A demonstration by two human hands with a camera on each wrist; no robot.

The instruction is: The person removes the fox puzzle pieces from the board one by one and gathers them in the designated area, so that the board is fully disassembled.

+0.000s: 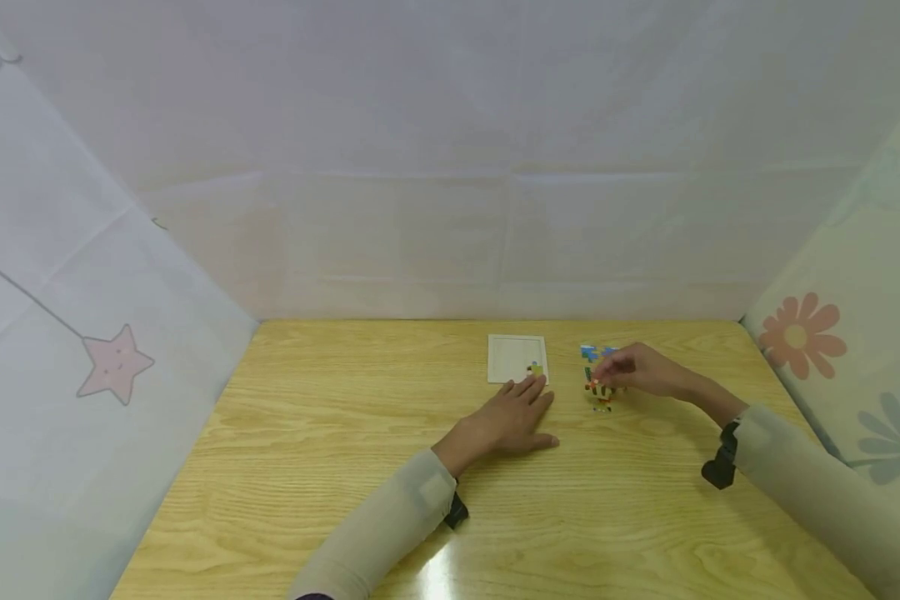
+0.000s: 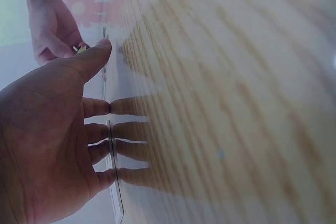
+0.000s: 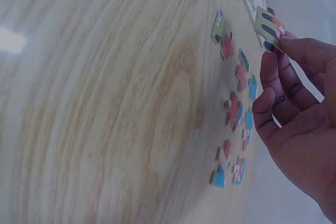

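My right hand (image 1: pixel 641 369) pinches a green jigsaw puzzle piece (image 3: pixel 268 29) with dark stripes and a bit of red, holding it up above the table between thumb and fingers. My left hand (image 1: pixel 512 418) lies palm down with fingers spread, its fingertips at the near edge of a white puzzle tray (image 1: pixel 492 360). In the tray's near right corner sits a yellow-green piece (image 1: pixel 536 370). Several loose puzzle pieces (image 3: pixel 234 113) in red, blue and green lie on the table under and around the right hand, partly hidden by it in the head view.
The wooden table (image 1: pixel 330 433) reaches back to a pale cloth wall (image 1: pixel 390 242). Cloth side walls stand left and right, printed with a pink star (image 1: pixel 116 364) and flowers (image 1: pixel 802 336). Dark bands sit on both wrists, at the light sleeves (image 1: pixel 390 521).
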